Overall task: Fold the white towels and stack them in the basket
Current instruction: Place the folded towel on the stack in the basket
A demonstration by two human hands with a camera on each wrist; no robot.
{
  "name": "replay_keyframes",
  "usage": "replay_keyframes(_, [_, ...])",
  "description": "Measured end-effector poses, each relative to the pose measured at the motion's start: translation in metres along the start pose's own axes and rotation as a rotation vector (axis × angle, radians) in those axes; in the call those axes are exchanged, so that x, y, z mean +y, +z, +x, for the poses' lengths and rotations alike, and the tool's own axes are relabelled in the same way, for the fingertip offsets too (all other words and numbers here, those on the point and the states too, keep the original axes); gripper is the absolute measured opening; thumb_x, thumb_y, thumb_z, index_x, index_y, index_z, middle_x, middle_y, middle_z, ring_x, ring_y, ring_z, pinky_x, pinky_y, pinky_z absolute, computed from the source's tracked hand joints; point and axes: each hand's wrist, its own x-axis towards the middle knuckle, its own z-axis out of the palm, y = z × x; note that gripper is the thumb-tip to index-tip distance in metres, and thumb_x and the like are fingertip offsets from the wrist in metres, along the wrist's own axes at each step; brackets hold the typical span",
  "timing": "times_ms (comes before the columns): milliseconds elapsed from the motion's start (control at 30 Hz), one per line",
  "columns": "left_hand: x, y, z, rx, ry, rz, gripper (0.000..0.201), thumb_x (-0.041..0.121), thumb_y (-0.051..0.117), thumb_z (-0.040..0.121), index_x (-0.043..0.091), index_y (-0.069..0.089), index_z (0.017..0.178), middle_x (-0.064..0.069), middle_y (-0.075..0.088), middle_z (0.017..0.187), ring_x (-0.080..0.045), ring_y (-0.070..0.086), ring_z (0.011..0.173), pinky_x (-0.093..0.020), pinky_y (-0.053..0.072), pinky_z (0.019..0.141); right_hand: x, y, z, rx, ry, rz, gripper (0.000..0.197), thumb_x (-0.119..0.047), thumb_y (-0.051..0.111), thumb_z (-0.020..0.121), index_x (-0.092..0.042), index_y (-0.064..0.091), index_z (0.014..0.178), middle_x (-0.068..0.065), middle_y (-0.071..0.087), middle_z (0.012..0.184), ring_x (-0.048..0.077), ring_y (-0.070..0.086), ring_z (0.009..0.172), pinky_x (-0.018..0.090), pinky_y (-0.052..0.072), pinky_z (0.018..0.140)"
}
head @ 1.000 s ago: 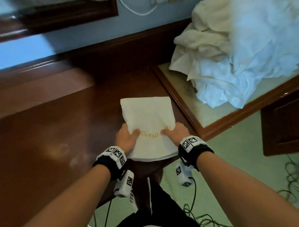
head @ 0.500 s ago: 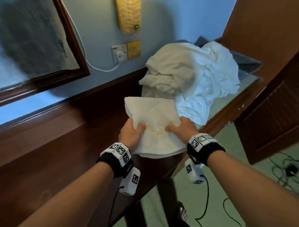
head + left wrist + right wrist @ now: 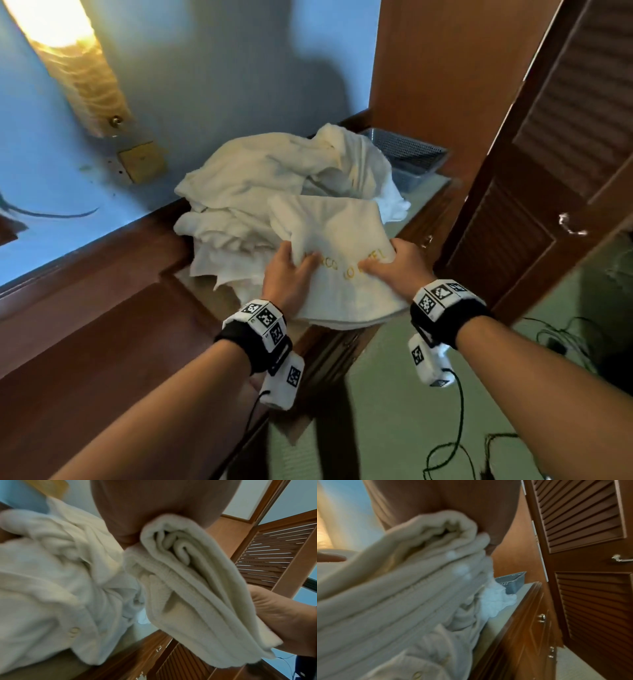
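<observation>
A folded white towel (image 3: 337, 260) with gold lettering hangs in the air between both hands, over the near part of a heap of unfolded white towels (image 3: 260, 192). My left hand (image 3: 291, 274) grips its left edge, thumb on top. My right hand (image 3: 397, 265) grips its right edge the same way. The left wrist view shows the folded towel's (image 3: 188, 588) layered edge end-on, and the right wrist view shows the towel's (image 3: 406, 581) stacked folds. A grey slatted basket (image 3: 414, 156) stands behind the heap at the far right of the counter, and the basket (image 3: 511, 583) appears empty at its visible corner.
The heap lies on a lower counter (image 3: 424, 202) with a wooden rim, beside a higher dark wooden desk (image 3: 102, 342). A louvred wooden door (image 3: 555, 164) stands open at the right. A wall lamp (image 3: 68, 51) glows at the upper left. Cables (image 3: 455, 445) trail on the green carpet.
Both hands lifted the folded towel off the dark desk and carried it rightward and away, over the heap toward the basket. The view swung right, bringing the basket and door into sight.
</observation>
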Motion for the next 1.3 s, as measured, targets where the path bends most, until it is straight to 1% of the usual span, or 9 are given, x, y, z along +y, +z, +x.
replay_keyframes(133, [0.026,0.081,0.029,-0.09,0.002,-0.024,0.02,0.037,0.072,0.084,0.027,0.06,0.095,0.001,0.071,0.103,-0.025,0.067,0.1,-0.042,0.054,0.088,0.04,-0.065,0.032,0.094,0.03,-0.064,0.038,-0.031,0.087,0.071,-0.01,0.064,0.093,0.003,0.067,0.09,0.022,0.064,0.083,0.032,0.048,0.07])
replay_keyframes(267, [0.042,0.151,0.062,-0.188,0.007,-0.025,0.034,0.045,0.068,0.08,0.023,0.061,0.106,-0.004,0.071,0.109,-0.026,0.067,0.102,-0.05,0.053,0.092,0.08,-0.112,0.061,0.174,0.091,-0.083,0.035,-0.037,0.086,0.069,-0.016,0.063,0.087,-0.001,0.068,0.085,0.02,0.066,0.081,0.03,0.049,0.069])
replay_keyframes(467, [0.048,0.24,0.13,-0.312,0.014,0.011,0.054,0.056,0.063,0.075,0.016,0.063,0.11,-0.003,0.071,0.108,-0.025,0.068,0.099,-0.05,0.055,0.09,0.13,-0.156,0.123,0.214,0.178,-0.108,0.035,-0.039,0.084,0.071,-0.017,0.063,0.089,0.0,0.07,0.088,0.02,0.066,0.082,0.031,0.051,0.071])
replay_keyframes(567, [0.05,0.283,0.173,-0.35,0.034,0.052,0.055,0.055,0.061,0.076,0.013,0.064,0.11,-0.004,0.071,0.107,-0.025,0.067,0.099,-0.048,0.053,0.09,0.151,-0.172,0.17,0.188,0.196,-0.143,0.035,-0.041,0.081,0.075,-0.017,0.063,0.092,0.001,0.068,0.089,0.022,0.064,0.083,0.028,0.045,0.069])
replay_keyframes(767, [0.049,0.362,0.281,-0.42,0.029,0.124,0.043,0.05,0.062,0.092,0.012,0.061,0.113,-0.007,0.069,0.109,-0.028,0.064,0.101,-0.046,0.051,0.092,0.187,-0.207,0.291,0.15,0.288,-0.185,0.038,-0.045,0.081,0.074,-0.015,0.066,0.092,0.002,0.07,0.089,0.023,0.067,0.083,0.036,0.054,0.075])
replay_keyframes(967, [0.075,0.409,0.376,-0.363,0.026,0.134,0.043,0.048,0.061,0.094,0.006,0.059,0.105,-0.011,0.067,0.102,-0.031,0.062,0.096,-0.044,0.05,0.086,0.177,-0.242,0.404,0.123,0.279,-0.162,0.022,-0.027,0.079,0.079,-0.018,0.059,0.082,-0.003,0.065,0.08,0.014,0.062,0.071,0.024,0.042,0.058])
replay_keyframes(1100, [0.089,0.421,0.427,-0.312,-0.045,0.082,0.033,0.043,0.059,0.097,0.011,0.059,0.106,-0.004,0.066,0.102,-0.025,0.062,0.094,-0.034,0.046,0.081,0.162,-0.256,0.473,0.078,0.224,-0.195,0.018,-0.024,0.072,0.081,-0.019,0.057,0.089,-0.006,0.062,0.082,0.024,0.062,0.083,0.029,0.043,0.07])
replay_keyframes(1167, [0.091,0.427,0.45,-0.268,-0.063,0.062,0.034,0.043,0.058,0.098,0.009,0.058,0.104,-0.004,0.065,0.1,-0.023,0.061,0.091,-0.031,0.043,0.078,0.158,-0.261,0.51,0.063,0.195,-0.268,0.022,-0.029,0.07,0.08,-0.017,0.056,0.092,-0.004,0.06,0.082,0.024,0.059,0.081,0.03,0.04,0.068])
replay_keyframes(1300, [0.087,0.441,0.496,-0.194,-0.098,0.031,0.037,0.044,0.059,0.097,0.007,0.057,0.093,-0.005,0.066,0.092,-0.024,0.064,0.087,-0.036,0.049,0.075,0.153,-0.263,0.584,0.013,0.117,-0.383,0.025,-0.035,0.068,0.078,-0.018,0.051,0.083,0.002,0.06,0.085,0.027,0.06,0.082,0.033,0.044,0.068])
